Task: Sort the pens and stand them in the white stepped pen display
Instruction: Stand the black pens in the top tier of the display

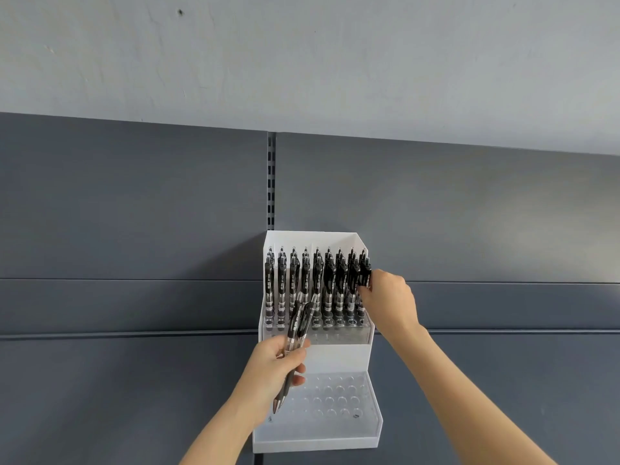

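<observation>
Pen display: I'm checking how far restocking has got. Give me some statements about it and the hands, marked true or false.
1. Rows of black pens stand in the upper tier of the white pen display. True.
2. The lower tier is full of pens. False: no pens stand in it.
3. The left hand grips a bundle of pens. True.
4. The right hand lies flat on the shelf. False: it pinches the rightmost pen in the upper tier.
</observation>
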{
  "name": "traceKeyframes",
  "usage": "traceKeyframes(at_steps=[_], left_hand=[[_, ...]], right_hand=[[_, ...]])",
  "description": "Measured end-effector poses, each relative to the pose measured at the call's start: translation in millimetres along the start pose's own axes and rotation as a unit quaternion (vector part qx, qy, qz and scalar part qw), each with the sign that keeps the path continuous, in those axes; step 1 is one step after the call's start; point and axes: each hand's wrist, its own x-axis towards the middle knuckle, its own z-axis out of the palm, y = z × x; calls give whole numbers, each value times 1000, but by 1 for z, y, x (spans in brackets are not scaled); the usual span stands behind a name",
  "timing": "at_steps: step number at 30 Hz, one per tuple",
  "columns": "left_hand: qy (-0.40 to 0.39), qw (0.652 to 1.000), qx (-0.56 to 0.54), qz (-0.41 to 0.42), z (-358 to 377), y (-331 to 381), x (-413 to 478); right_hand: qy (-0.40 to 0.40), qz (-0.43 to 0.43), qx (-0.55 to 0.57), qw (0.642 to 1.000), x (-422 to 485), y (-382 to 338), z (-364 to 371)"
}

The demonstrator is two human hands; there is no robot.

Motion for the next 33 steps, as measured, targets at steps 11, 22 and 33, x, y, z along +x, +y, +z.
traceKeyframes(at_steps=[11, 22, 33], left_hand=[[-3, 997, -80, 4, -10, 7, -5], [-58, 989, -138, 0, -16, 9, -9], [33, 999, 4, 25, -31, 10, -6]], right_hand=[[62, 38, 154, 985, -26, 5, -7], [-167, -77, 341, 922, -67, -54, 5], [-239, 17, 433, 869, -60, -50, 9]])
